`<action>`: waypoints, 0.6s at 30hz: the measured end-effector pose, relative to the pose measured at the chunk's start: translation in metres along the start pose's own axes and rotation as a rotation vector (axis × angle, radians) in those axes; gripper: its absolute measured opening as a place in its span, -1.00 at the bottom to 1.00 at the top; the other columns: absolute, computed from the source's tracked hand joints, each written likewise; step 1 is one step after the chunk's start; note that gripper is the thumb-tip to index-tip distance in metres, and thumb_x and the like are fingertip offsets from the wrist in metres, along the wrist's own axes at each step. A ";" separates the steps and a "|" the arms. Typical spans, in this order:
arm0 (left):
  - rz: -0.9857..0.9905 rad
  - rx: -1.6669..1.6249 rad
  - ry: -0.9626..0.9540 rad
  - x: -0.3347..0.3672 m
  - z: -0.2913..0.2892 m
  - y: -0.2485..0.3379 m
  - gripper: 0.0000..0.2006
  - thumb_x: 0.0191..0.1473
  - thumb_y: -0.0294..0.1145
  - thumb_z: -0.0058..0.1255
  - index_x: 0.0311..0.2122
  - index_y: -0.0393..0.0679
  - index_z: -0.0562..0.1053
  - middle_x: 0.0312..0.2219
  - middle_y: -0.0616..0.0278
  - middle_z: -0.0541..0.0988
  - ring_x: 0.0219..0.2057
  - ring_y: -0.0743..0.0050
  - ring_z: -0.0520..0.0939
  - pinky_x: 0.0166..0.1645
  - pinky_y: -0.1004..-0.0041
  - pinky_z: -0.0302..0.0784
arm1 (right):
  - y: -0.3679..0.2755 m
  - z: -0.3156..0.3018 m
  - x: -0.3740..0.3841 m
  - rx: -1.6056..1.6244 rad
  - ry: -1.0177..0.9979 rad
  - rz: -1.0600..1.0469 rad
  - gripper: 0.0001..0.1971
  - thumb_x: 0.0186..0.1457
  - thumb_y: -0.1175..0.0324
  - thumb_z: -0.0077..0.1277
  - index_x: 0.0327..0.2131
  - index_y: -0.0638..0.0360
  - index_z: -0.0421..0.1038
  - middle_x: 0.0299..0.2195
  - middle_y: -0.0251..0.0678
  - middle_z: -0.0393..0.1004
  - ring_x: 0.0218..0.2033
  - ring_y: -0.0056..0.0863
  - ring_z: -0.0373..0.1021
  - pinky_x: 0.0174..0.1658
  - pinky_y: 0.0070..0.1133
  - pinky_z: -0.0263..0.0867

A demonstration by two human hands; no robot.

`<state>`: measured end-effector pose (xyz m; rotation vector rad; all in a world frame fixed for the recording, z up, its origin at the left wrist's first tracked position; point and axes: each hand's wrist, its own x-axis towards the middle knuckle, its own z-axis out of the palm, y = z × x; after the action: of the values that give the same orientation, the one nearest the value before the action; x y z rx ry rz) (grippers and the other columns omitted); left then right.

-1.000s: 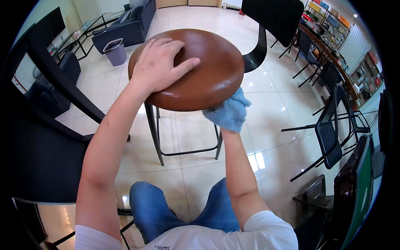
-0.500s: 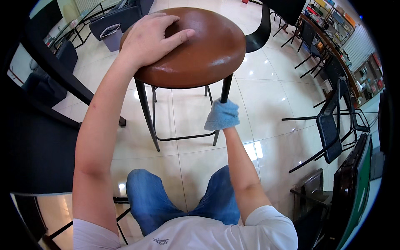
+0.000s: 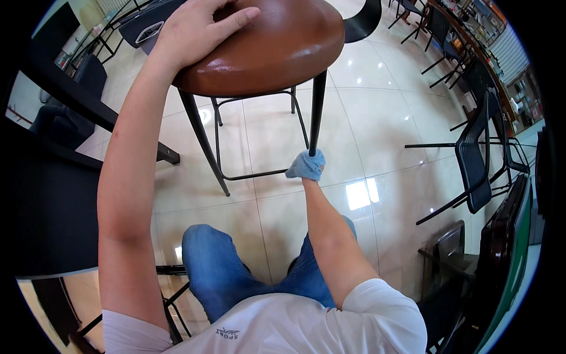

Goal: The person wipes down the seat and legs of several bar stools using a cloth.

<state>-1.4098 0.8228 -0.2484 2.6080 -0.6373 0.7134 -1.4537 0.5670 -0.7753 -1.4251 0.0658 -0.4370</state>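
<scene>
A tall stool with a brown, glossy padded seat and black metal legs stands in front of me. My left hand rests on the seat's left side, thumb stretched across the top; its other fingertips run out at the picture's upper edge. Low on the stool's front right leg, my right hand is closed round a light blue cloth wrapped against the leg. Most of that hand's fingers are hidden by the cloth. A thin footrest bar joins the two front legs near it.
On the left is a dark table with a thick leg. Black mesh chairs stand to the right, beside a long wooden counter. A dark-framed green panel leans at lower right. The floor is glossy tile.
My right hand and the cloth have slid down the stool's front right leg. The view has tilted lower, so the seat and my left hand sit higher in the picture.
</scene>
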 end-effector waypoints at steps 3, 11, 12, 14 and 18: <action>-0.015 0.008 0.054 0.001 -0.001 0.023 -0.43 0.12 0.15 0.06 0.01 -0.16 0.53 0.01 -0.12 0.54 0.08 -0.06 0.51 0.20 0.21 0.38 | 0.001 -0.015 0.003 0.867 0.262 0.285 -0.87 0.11 0.48 -0.02 -0.49 0.09 0.28 -0.63 -0.44 0.21 -0.66 -0.56 0.19 -0.62 -0.56 0.16; -0.014 0.064 0.076 -0.005 -0.006 0.012 -0.42 0.13 0.15 0.04 -0.03 -0.22 0.54 -0.02 -0.10 0.56 0.07 -0.06 0.52 0.19 0.20 0.39 | -0.073 0.038 -0.018 0.767 0.720 0.358 -0.84 0.12 0.49 -0.20 -0.51 0.14 0.35 -0.54 -0.42 0.31 -0.59 -0.59 0.20 -0.49 -0.62 0.15; -0.009 0.055 0.079 -0.006 -0.007 0.013 -0.42 0.13 0.15 0.04 -0.03 -0.22 0.54 -0.03 -0.11 0.56 0.07 -0.05 0.52 0.19 0.20 0.39 | -0.078 0.037 -0.026 0.292 0.495 0.109 -0.84 0.13 0.51 -0.22 -0.48 0.12 0.34 -0.51 -0.40 0.34 -0.59 -0.59 0.20 -0.49 -0.61 0.15; -0.011 0.052 0.079 -0.002 -0.004 0.019 -0.41 0.12 0.16 0.03 -0.03 -0.24 0.54 -0.03 -0.12 0.56 0.07 -0.06 0.51 0.20 0.20 0.38 | -0.083 0.031 -0.035 -0.039 0.537 0.073 -0.87 0.16 0.47 -0.17 -0.47 0.09 0.31 -0.53 -0.44 0.32 -0.57 -0.62 0.21 -0.49 -0.66 0.15; 0.018 0.059 0.076 -0.004 0.000 0.006 -0.39 0.12 0.18 0.02 -0.04 -0.25 0.55 -0.05 -0.12 0.57 0.04 -0.06 0.54 0.19 0.20 0.40 | -0.161 0.078 -0.046 -0.105 0.309 -0.027 -0.90 0.17 0.43 -0.10 -0.44 0.09 0.34 -0.51 -0.47 0.32 -0.54 -0.63 0.26 -0.45 -0.67 0.24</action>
<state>-1.4164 0.8192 -0.2494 2.6174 -0.6268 0.8453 -1.5132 0.6422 -0.6176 -1.4522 0.3235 -0.6823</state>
